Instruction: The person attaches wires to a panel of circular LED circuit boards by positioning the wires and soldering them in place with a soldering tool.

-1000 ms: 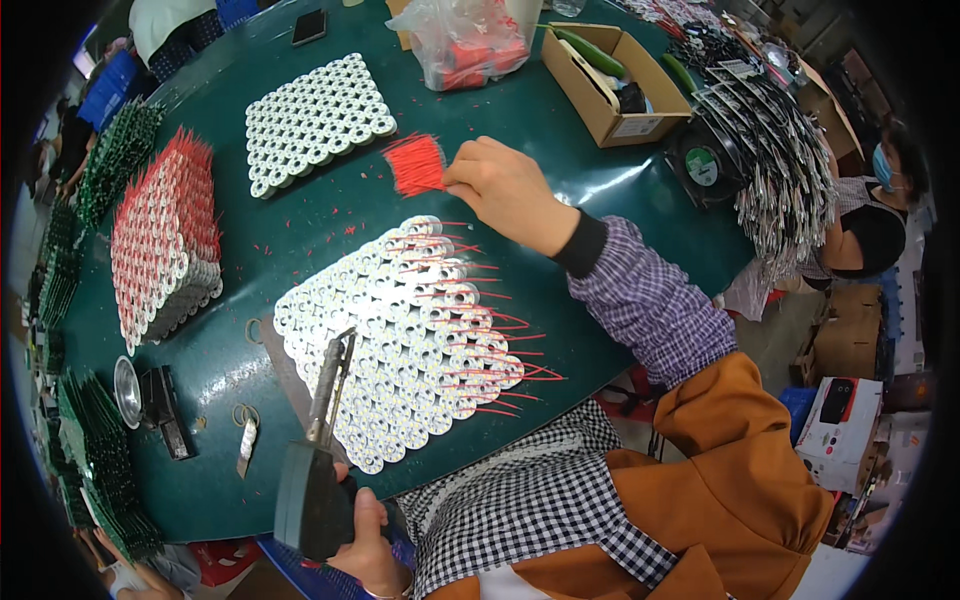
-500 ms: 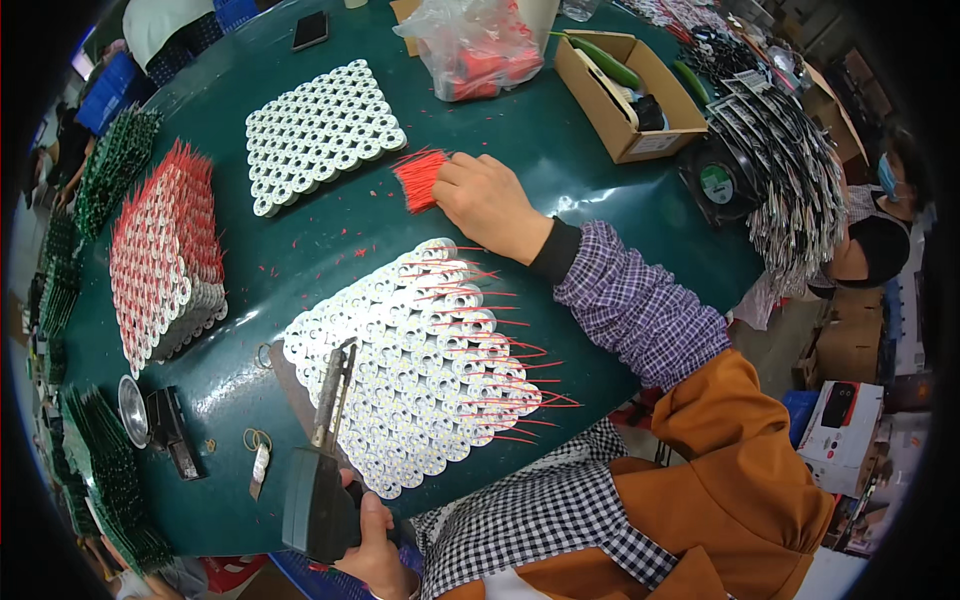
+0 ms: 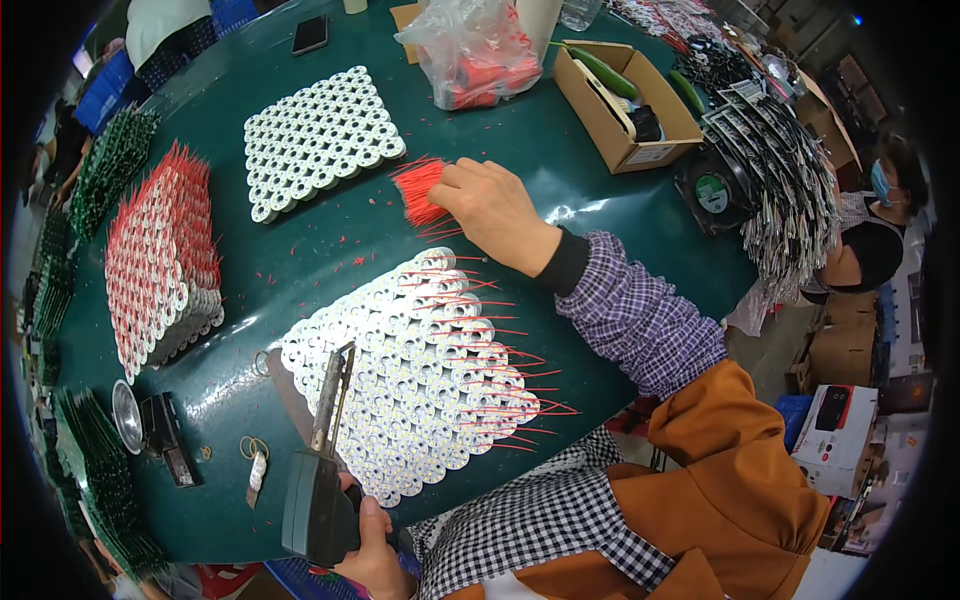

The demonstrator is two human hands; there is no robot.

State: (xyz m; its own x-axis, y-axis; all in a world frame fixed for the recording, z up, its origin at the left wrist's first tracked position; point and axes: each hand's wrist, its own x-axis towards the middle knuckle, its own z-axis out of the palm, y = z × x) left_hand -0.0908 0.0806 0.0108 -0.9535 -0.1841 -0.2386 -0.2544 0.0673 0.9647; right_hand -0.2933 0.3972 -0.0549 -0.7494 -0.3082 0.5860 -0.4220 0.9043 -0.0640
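My left hand (image 3: 374,556) is wrapped round the grip of a dark green soldering gun (image 3: 318,512). Its long metal tip (image 3: 332,392) reaches over the left side of a panel of round white LED boards (image 3: 400,375). Short red wires (image 3: 500,360) stick out from the panel's right edge. Beyond the panel, my right hand (image 3: 495,212) is closed over the right end of a bundle of cut red wires (image 3: 418,190), fingers bent and pinched on some of them; the fingertips are partly hidden. A few loose strands lie just below that hand.
A second white board panel (image 3: 322,138) lies behind. At left rises a stack of boards with red wires (image 3: 165,265), near a small metal dish (image 3: 128,416). Toward the back are a plastic bag (image 3: 475,55), a cardboard box (image 3: 635,150) and a phone (image 3: 310,35).
My right hand has shifted slightly right and nearer, and a few red strands have come apart from the bundle beneath it. The soldering gun stays almost where it was.
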